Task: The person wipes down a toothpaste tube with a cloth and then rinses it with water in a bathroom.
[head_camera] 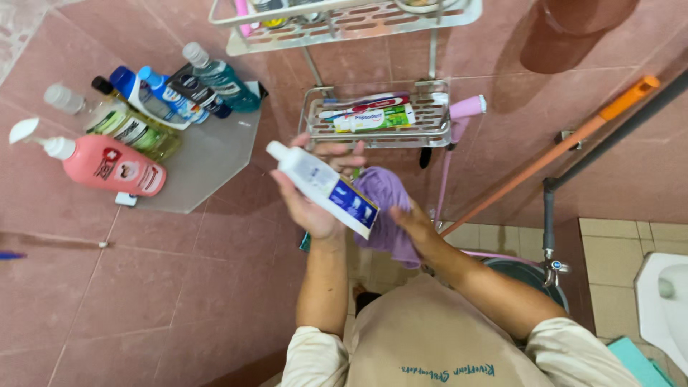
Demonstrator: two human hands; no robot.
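White tube (326,188) with blue end, tilted diagonally; crumpled purple cloth (385,215) just behind it.

A white tube (326,188) with a blue end lies over a purple cloth (387,215), a pink pump bottle (107,165) stands far left, and an orange handle (552,154) crosses pink wall tiles (143,287) at right.

Metal wire rack (430,132) blocks directly above hands; crowded grey corner shelf (208,161) left; orange broom handle (552,154) right; bare tile lower left.

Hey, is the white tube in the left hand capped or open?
Capped: the white tube in the left hand has its white cap on.
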